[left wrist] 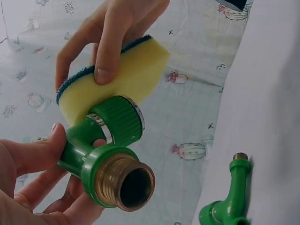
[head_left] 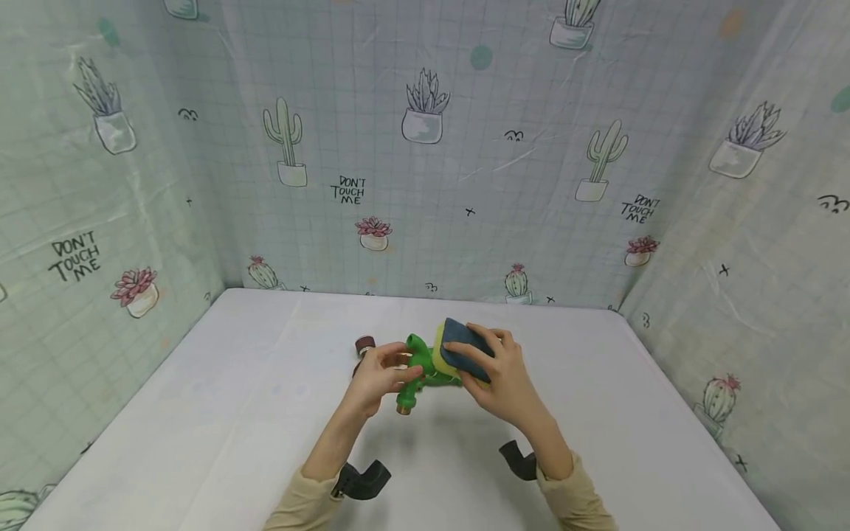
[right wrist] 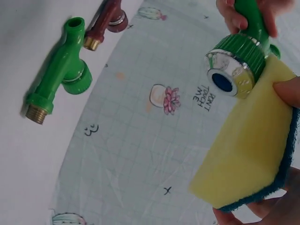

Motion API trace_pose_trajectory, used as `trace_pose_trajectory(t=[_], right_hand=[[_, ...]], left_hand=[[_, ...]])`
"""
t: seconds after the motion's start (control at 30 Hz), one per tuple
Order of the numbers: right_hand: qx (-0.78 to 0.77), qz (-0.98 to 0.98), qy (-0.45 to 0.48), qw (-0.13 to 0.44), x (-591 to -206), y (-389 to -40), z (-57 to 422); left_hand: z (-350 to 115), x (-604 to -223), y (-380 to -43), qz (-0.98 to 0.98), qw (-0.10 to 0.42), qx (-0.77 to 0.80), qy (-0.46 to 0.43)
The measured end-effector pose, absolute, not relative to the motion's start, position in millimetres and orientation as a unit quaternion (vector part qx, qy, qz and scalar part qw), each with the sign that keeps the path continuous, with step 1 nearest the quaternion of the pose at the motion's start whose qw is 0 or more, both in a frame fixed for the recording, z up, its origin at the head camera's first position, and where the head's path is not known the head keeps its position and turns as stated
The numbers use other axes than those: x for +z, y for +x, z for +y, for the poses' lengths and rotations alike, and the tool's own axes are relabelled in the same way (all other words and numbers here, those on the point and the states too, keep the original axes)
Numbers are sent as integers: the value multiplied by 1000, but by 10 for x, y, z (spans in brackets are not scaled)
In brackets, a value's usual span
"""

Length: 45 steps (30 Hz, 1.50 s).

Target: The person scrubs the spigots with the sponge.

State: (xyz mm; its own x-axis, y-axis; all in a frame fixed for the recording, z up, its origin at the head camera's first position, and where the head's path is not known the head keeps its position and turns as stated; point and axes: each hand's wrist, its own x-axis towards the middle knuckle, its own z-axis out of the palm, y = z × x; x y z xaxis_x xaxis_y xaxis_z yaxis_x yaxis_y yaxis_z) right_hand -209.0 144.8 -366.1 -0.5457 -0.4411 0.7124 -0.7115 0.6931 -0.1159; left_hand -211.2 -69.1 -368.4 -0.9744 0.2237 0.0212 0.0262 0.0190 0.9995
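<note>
My left hand (head_left: 372,382) grips a green plastic tap (left wrist: 79,147) by its body, thumb on one side and fingers on the other. The tap's brass threaded end (left wrist: 133,185) points toward the left wrist camera, and its ribbed green knob (right wrist: 243,51) has a silver cap with a dark blue centre. In my right hand (head_left: 510,383) is a sponge (left wrist: 131,70), yellow with a dark blue scouring layer. The thumb and fingers pinch it across its thickness. Its yellow side lies against the tap beside the knob, with both held above the table.
A second green tap (right wrist: 58,70) lies on the white table (head_left: 232,413), with a dark red tap (right wrist: 105,23) beside it. Plastic sheeting (head_left: 465,184) printed with potted cacti walls the table at the back and both sides.
</note>
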Motion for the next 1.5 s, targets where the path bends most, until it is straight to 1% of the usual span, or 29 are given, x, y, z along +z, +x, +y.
trace_pose_trajectory(t=[0.2, 0.3, 0.4, 0.47, 0.57, 0.63, 0.7, 0.77, 0.87, 0.97, 1.1, 1.37, 1.43, 1.5], right_hand=[[307, -846, 312, 303, -3683, -2087, 1508], [347, -837, 309, 288, -3735, -2069, 1529], [370, -824, 320, 286, -3779, -2055, 1544], [378, -815, 328, 292, -3799, -2056, 1556], [379, -809, 338, 296, -3821, -2057, 1577], [375, -810, 342, 293, -3837, -2050, 1591], [373, -812, 344, 290, -3854, -2040, 1603], [375, -809, 346, 292, -3864, -2032, 1610], [387, -794, 353, 309, -3861, -2031, 1621], [399, -772, 366, 333, -3840, -2030, 1637], [390, -758, 385, 355, -3814, -1999, 1661], [315, -785, 403, 350, -3834, -1895, 1691], [289, -792, 404, 355, -3838, -1885, 1705], [259, -800, 401, 363, -3834, -1874, 1719]], left_hand=[[-665, -3671, -2110, 682, 68, 726, 60], [-671, -3692, -2122, 645, 81, 758, 48], [-680, -3720, -2124, 641, 96, 759, 62], [-691, -3735, -2119, 666, 91, 737, 77], [-720, -3738, -2107, 721, 67, 683, 93], [-743, -3732, -2103, 742, 63, 661, 99], [-765, -3722, -2105, 741, 78, 657, 113], [-786, -3713, -2115, 716, 110, 676, 134], [-809, -3699, -2132, 655, 157, 719, 171], [-820, -3678, -2137, 597, 189, 755, 194], [-805, -3659, -2137, 573, 201, 775, 175], [-742, -3706, -2145, 593, 164, 785, 77], [-734, -3718, -2147, 580, 171, 795, 56], [-730, -3732, -2152, 560, 189, 806, 44]])
